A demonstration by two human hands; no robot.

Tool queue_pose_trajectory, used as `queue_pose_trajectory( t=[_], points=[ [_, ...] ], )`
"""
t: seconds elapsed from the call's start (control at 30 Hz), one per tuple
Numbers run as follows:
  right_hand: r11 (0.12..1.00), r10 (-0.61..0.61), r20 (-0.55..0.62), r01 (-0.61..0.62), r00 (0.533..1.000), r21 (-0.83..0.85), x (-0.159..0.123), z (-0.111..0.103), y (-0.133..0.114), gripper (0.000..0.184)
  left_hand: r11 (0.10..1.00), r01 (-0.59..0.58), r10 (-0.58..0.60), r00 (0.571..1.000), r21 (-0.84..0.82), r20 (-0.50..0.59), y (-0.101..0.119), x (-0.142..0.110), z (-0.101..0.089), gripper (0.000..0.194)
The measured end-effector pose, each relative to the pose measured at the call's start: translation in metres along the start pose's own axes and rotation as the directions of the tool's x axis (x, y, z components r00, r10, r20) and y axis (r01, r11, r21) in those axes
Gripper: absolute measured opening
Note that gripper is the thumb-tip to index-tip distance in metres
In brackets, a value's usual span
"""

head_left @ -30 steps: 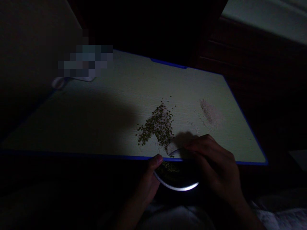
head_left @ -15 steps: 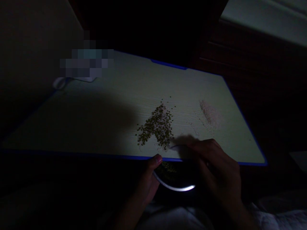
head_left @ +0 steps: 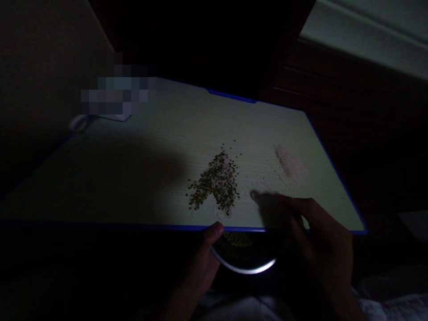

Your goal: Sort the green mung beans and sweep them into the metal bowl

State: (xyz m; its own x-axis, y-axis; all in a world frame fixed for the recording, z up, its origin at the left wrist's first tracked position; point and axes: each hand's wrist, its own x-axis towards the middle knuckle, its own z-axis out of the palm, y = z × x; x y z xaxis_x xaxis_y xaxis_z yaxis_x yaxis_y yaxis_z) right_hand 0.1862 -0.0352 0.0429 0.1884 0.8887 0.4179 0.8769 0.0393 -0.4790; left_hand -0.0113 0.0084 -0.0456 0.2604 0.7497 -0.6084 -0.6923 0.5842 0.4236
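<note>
Now the left hand (head_left: 207, 258) grips a bowl (head_left: 249, 270), the right hand (head_left: 323, 236) a slim utensil (head_left: 261, 195).

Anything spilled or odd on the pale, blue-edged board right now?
The loose pile of small dark-green seeds looks untidy: a few strays lie beyond its far tip. Fine pale grains are scattered between it and the pale pinkish heap to its right. Nothing visibly broken, though it's dim.

Markings: none legible. No text, label, brand, number or sign can be read on the table (head_left: 200, 120) or the partly pixelated object (head_left: 124, 111).
</note>
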Motion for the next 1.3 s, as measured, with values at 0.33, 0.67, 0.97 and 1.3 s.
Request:
queue_pose_trajectory(
  t=[0.33,0.67,0.97,1.3],
  points=[
    [0.992,-0.084,-0.023,0.086,0.996,0.09,0.04,0.026,-0.014,0.019,0.998,0.058,-0.058,0.998,0.005,-0.032,0.003,0.001,-0.001,0.077],
    [0.993,0.118,-0.086,-0.116,0.989,0.025,0.069,0.0,0.055,0.028,0.999,0.044,-0.045,0.997,-0.023,-0.056,0.004,0.001,0.0,0.073],
    [0.991,0.088,0.089,-0.096,0.992,0.095,0.032,-0.049,0.083,0.023,0.997,0.081,-0.081,0.986,-0.006,-0.144,0.009,0.0,0.006,0.069],
    [0.975,0.098,0.183,-0.131,0.978,0.179,0.086,-0.025,0.093,0.03,0.997,0.063,-0.058,0.99,0.033,-0.128,0.014,-0.003,0.008,0.072]
  ],
)
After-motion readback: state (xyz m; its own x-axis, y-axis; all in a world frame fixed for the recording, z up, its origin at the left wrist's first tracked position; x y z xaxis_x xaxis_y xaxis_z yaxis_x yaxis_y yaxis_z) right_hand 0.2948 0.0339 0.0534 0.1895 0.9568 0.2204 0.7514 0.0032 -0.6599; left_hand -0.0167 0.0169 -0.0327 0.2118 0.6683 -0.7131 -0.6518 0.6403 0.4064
